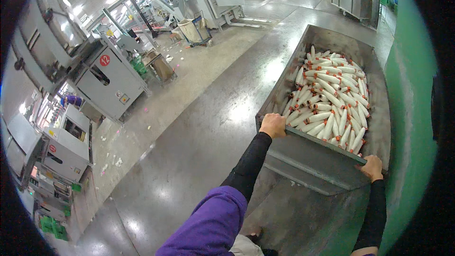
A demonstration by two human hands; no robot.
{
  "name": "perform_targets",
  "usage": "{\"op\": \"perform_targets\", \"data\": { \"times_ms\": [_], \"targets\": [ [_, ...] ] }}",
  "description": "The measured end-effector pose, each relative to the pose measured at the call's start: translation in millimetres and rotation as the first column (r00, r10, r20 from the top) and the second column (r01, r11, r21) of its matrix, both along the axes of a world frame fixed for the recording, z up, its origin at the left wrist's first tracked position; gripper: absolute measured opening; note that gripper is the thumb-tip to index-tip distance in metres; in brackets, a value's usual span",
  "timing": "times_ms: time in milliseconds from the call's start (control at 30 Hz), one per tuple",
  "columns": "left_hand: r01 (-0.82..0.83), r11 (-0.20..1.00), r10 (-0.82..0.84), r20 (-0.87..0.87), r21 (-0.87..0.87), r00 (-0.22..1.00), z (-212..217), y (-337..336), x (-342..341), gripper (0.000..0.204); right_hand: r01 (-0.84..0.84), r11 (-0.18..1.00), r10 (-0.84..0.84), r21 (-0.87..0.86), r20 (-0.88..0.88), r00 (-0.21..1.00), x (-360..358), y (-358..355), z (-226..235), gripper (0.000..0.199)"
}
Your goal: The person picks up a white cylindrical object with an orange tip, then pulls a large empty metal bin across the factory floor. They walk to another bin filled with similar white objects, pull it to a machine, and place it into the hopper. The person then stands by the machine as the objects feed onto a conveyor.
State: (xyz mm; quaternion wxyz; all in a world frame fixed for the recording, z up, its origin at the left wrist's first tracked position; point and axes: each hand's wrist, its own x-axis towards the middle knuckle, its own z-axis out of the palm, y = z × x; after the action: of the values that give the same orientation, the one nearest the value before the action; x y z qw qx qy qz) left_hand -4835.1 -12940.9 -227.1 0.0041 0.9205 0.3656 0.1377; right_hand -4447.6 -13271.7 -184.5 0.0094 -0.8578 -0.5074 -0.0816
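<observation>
A large grey metal cart (317, 167) stands in front of me on the right. Inside it lies a heap of white yarn bobbins (329, 90) with orange-red ends, piled loosely in all directions. My left hand (273, 125) is closed over the cart's near rim at its left corner. At the right end of the same rim, my right hand (372, 167) grips the edge, its fingers curled over the top. Both arms reach forward in black sleeves, with purple cloth on the left upper arm. The cart's wheels are hidden.
A green wall (410, 114) runs close along the cart's right side. Grey machines (111, 80) line the left, with white scraps on the floor beside them. Farther off stand a wheeled cloth bin (192, 31) and another metal cart (350, 2). Smooth grey floor (204, 118) stretches between.
</observation>
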Motion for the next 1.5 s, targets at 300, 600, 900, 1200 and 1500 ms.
{"op": "perform_targets", "data": {
  "times_ms": [300, 600, 900, 1200, 1500],
  "targets": [
    [0.007, 1.0, -0.01, -0.143, -0.02, 0.99, -74.7, 21.4, -85.6, 0.026, -0.06, 0.998, 0.06, 0.007, -0.194, 0.979, -71.5, 25.6, -134.4, 0.054],
    [-0.013, 1.0, 0.008, -0.193, -0.028, 0.981, -124.1, 35.0, -88.1, 0.029, -0.037, 0.996, 0.024, -0.076, -0.163, 0.986, -78.0, 42.5, -180.8, 0.045],
    [0.059, 0.997, -0.065, -0.118, -0.053, 0.991, -160.6, 41.6, -102.5, 0.02, -0.077, 0.997, 0.075, -0.014, -0.13, 0.989, -72.2, 56.3, -242.5, 0.042],
    [-0.01, 0.999, 0.007, -0.078, -0.048, 0.997, -225.3, 38.7, -126.7, 0.029, -0.108, 0.994, 0.105, -0.033, -0.075, 0.992, -93.9, 56.4, -289.6, 0.037],
    [-0.102, 0.995, 0.102, -0.02, 0.005, 0.995, -284.7, 21.3, -123.6, 0.033, -0.207, 0.978, 0.206, -0.001, -0.117, 0.972, -82.9, 69.3, -327.6, 0.036]
  ]
}}
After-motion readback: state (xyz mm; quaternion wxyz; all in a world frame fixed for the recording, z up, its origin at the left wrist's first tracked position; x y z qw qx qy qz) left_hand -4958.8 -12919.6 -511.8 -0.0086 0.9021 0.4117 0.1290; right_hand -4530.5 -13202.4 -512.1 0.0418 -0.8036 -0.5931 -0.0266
